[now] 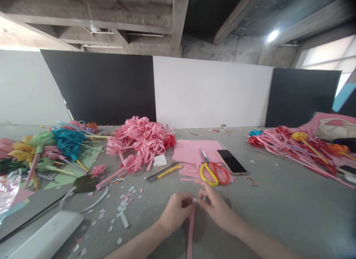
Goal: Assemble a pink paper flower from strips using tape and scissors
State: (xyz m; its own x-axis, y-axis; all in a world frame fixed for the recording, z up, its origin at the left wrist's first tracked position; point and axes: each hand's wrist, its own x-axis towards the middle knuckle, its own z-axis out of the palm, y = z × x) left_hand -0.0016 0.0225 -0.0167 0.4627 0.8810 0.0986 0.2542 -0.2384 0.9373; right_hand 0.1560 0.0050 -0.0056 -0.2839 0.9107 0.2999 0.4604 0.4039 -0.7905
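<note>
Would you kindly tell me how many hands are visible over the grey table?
2. The left hand pinches a pink strip; the right hand is just beside it, at the strip's far end. No other hands show.

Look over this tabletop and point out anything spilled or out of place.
Small paper scraps, mostly white with some pink, lie strewn over the grey table, beyond the left hand on its outer side. They look like litter because they're loose and scattered. Nothing looks clearly damaged.
</note>
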